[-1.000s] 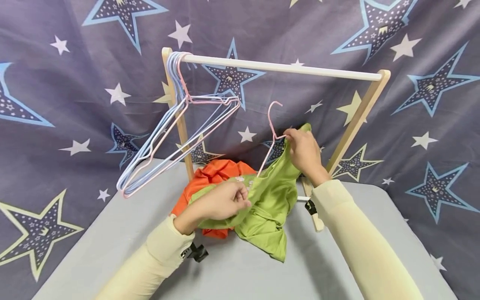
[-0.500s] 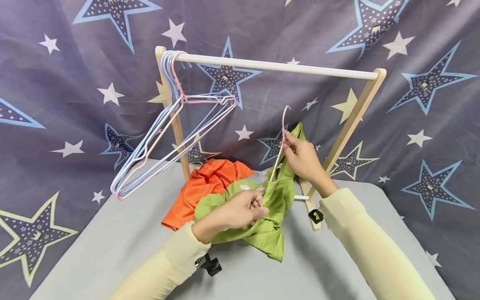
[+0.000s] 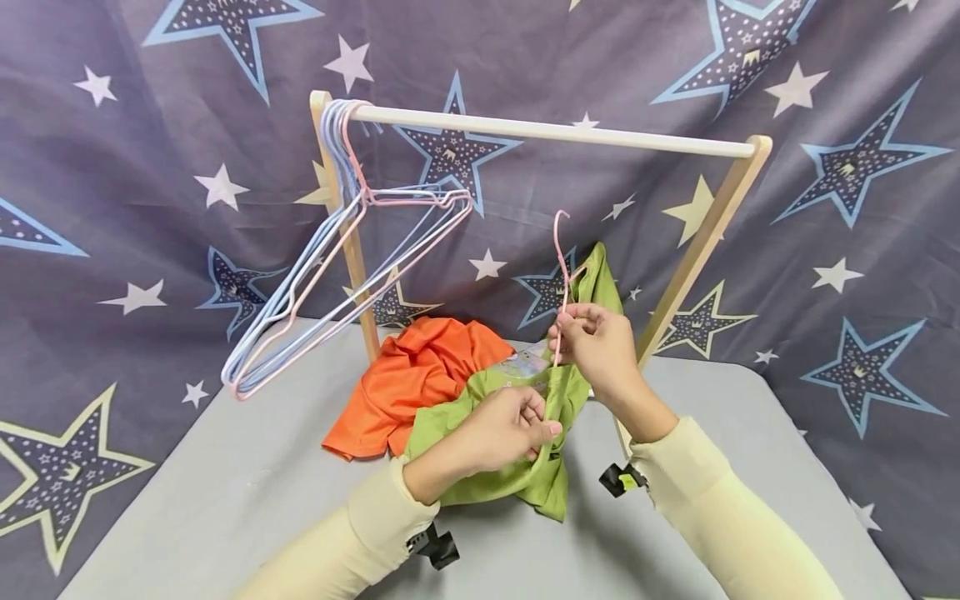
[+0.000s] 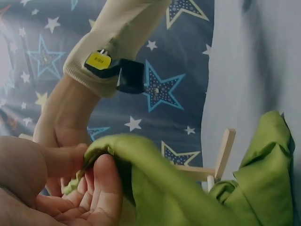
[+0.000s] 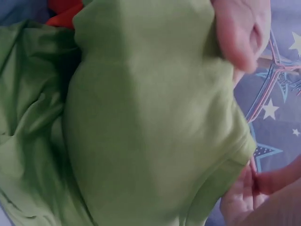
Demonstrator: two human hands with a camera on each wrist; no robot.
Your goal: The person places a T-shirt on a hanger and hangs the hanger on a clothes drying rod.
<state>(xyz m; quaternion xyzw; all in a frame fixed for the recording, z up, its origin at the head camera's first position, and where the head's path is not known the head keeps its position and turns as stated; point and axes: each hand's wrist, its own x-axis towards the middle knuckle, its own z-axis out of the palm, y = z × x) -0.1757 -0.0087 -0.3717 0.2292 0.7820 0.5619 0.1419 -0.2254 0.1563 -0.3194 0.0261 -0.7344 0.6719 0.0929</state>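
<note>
Below the white rail (image 3: 555, 131), right hand (image 3: 602, 343) clamped on a pink hanger (image 3: 566, 282), left hand (image 3: 502, 429), lower, pinched on the green shirt (image 3: 517, 483)

1. A small, curtained-off nook set up for clothes; whether it belongs to a home, a studio or a lab cannot be told.
2. A purple-grey curtain (image 3: 510, 50) printed with stars surrounds it at the back and both sides, much like a child's bedroom fabric.
3. A plain grey table (image 3: 225, 475) with rounded corners reaches up to that fabric.
4. On it stands a low wooden clothes rack (image 3: 555, 131) with a white bar, blue, white and pink hangers (image 3: 280, 302) bunched at one end.
5. An orange garment (image 3: 427, 379) and a green garment (image 3: 442, 425) suggest laundry or wardrobe work.
6. Black devices (image 3: 433, 546) at the person's wrists hint at a recording setup.
</note>
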